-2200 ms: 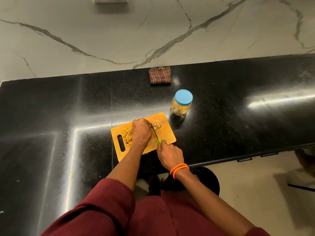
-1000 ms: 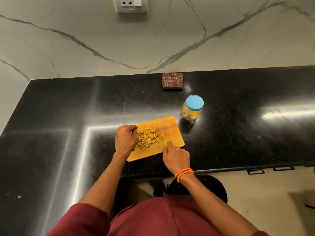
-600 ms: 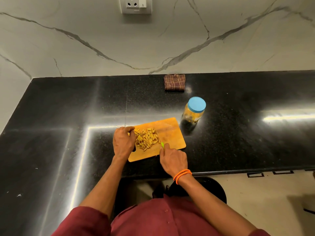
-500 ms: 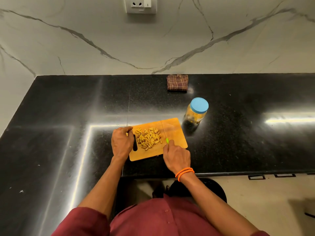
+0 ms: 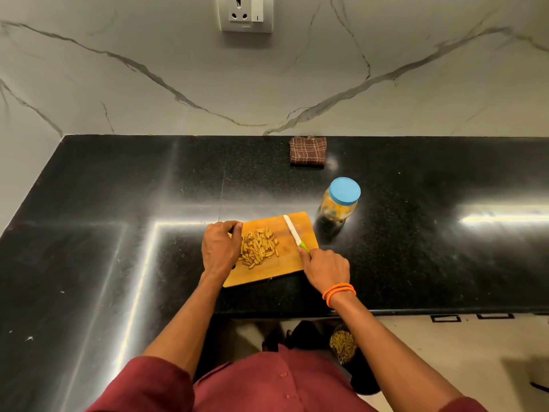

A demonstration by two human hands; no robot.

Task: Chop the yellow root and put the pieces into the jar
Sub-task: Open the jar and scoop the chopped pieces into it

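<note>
While the right hand (image 5: 325, 267) curls its fingers round the green handle of the knife (image 5: 294, 233), the white blade lies flat or nearly flat across the right part of the board (image 5: 267, 272), its tip pointing away toward the far edge. That hand sits at the board's near right corner, with orange bands (image 5: 338, 292) on the wrist behind it. The left hand (image 5: 219, 249) rests on the board's left end with its fingers bent over the far left corner; it seems to grip the edge there, though the fingertips are partly hidden and I cannot tell how firmly. Just right of that hand, touching or almost touching it, lies the heap of chopped root pieces (image 5: 258, 248), short yellow sticks piled on the middle of the board, apart from the blade. Beyond the board's far right corner stands the jar (image 5: 340, 203), upright, its blue lid (image 5: 344, 190) on, with yellow contents showing through the glass. Everything rests on a black counter (image 5: 118, 203). Farther back, near the marble wall (image 5: 178, 69), lies a folded checked cloth (image 5: 308, 150), and a socket (image 5: 246, 12) is set in the wall above.
</note>
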